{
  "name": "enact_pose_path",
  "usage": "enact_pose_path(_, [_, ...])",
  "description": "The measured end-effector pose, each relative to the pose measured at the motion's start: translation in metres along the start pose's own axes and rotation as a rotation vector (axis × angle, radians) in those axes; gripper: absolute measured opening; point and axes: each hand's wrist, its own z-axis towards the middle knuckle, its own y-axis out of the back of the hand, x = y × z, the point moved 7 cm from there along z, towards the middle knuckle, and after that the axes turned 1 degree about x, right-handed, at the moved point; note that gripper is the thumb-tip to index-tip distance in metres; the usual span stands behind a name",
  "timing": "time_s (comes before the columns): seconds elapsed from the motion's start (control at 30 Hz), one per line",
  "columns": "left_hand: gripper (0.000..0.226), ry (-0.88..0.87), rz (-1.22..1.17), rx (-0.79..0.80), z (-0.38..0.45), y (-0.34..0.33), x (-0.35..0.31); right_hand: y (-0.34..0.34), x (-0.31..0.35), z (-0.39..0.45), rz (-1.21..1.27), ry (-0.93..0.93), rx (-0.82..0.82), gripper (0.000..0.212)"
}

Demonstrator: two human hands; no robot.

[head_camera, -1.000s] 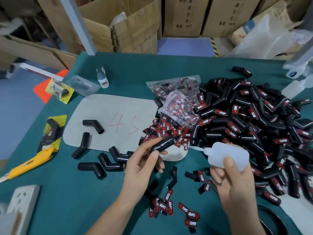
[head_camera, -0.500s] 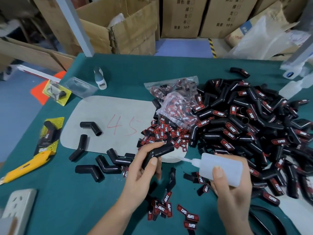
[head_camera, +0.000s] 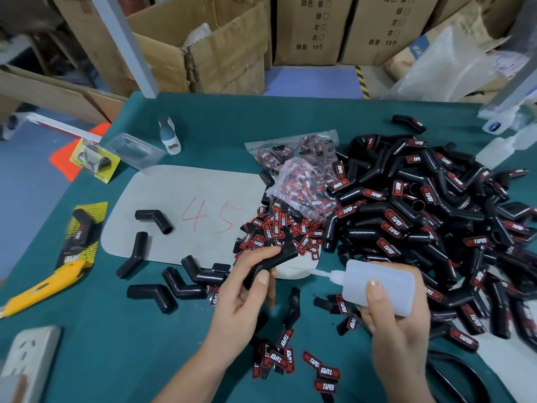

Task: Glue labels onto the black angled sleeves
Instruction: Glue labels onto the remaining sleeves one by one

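Sleeve in work: one black angled sleeve (head_camera: 271, 264) held above the table in the left hand (head_camera: 242, 298), thumb on the near side, fingers curled over the top; no label visible on the face shown.
Left hand: closed around the sleeve, gripping near its bend.
Right hand: right hand (head_camera: 396, 324) wrapped around a white squeeze glue bottle (head_camera: 377, 286), thumb pressed on the bottle's near wall.
Nozzle: thin tip (head_camera: 305, 270) points toward the left hand and lies just beside the held sleeve's lower edge; whether it touches cannot be told.
Unlabelled sleeves: five bare sleeves (head_camera: 151, 296) lie to the outer side of the left hand, some on a grey mat (head_camera: 174, 199) marked "45" in red.
Loose labels: red-and-black labels (head_camera: 279, 228) heaped just beyond the left hand; more labels (head_camera: 322, 370) scattered between the two forearms, nearer the person.
Label bags: clear plastic bags (head_camera: 296, 173) of labels beyond the heap.
Finished pile: labelled sleeves (head_camera: 421, 213) stacked in a large mound beyond and outward of the right hand.
Other items: yellow utility knife (head_camera: 40, 286) and white power strip (head_camera: 29, 359) far outward of the left hand.
Surface: green table cover (head_camera: 116, 344).
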Motion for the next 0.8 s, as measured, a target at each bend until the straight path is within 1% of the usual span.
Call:
enact_pose_path(0.07, [0.025,-0.043,0.025,-0.022,0.002,0.001,-0.005,-0.004,-0.006,0.001,0.051,-0.044,0.038,0.025])
enact_pose_path(0.2, [0.014,-0.039,0.098,-0.068,0.004,0.007,-0.010,-0.013,-0.015,0.002,0.105,-0.112,0.117,0.028])
enact_pose_path(0.37, [0.008,-0.132,0.221,-0.078,0.004,0.009,-0.017,-0.017,-0.019,0.003,0.138,-0.133,0.144,0.029])
enact_pose_path(0.47, [0.011,-0.215,0.326,-0.105,0.002,0.009,-0.022,-0.018,-0.021,0.003,0.145,-0.136,0.144,0.029])
enact_pose_path(0.53, [0.011,-0.237,0.354,-0.140,0.002,0.012,-0.023,-0.016,-0.021,0.004,0.158,-0.135,0.125,0.028])
enact_pose_path(0.67, [0.011,-0.143,0.274,-0.207,0.005,0.024,-0.018,-0.010,-0.019,0.008,0.221,-0.122,0.090,0.027])
enact_pose_path(0.8, [0.026,-0.055,0.063,-0.120,0.003,0.013,-0.009,-0.010,-0.017,0.008,0.223,-0.104,0.086,0.026])
